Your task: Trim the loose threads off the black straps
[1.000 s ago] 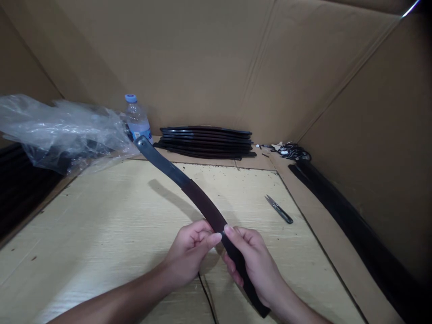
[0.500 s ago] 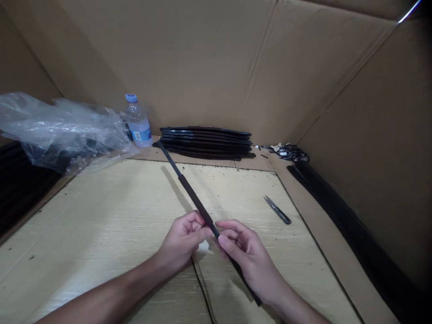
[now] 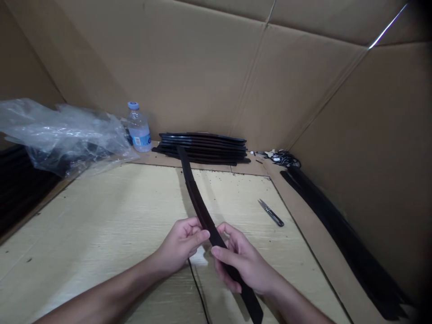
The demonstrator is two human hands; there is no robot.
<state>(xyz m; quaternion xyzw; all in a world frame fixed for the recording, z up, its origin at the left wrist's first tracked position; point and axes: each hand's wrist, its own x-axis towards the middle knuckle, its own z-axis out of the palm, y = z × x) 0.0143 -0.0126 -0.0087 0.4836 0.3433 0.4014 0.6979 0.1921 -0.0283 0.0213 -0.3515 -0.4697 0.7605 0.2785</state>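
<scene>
The left hand (image 3: 180, 243) is pinching the edge of a curved, sleeved black strip (image 3: 200, 204) slanting from eleven to five o'clock, the right hand (image 3: 248, 261) is loosely curling round its lower part, and slackening fingers could be letting it twist.

1. Strip (image 3: 241, 276): black and matt on its near part, with no shine
2. Sleeve (image 3: 200, 203) on its middle: dark brown, dull, cloth-like
3. Desk (image 3: 101, 225): pale, wood-like top, finely grained, with a soft sheen towards the near left
4. Snips (image 3: 271, 213): metal, the blades bare grey, the handles dark with a slight gloss
5. Bag (image 3: 67, 130): thin clear plastic, crumpled and glossy, full of bright glints
6. Bottle (image 3: 137, 120): smooth, see-through plastic, under an opaque blue cap (image 3: 133, 105)
7. Walls (image 3: 189, 67): brown cardboard, matt, smooth apart from creases
8. Stack (image 3: 202, 148): dark pieces, some edges glossy, others dull
</scene>
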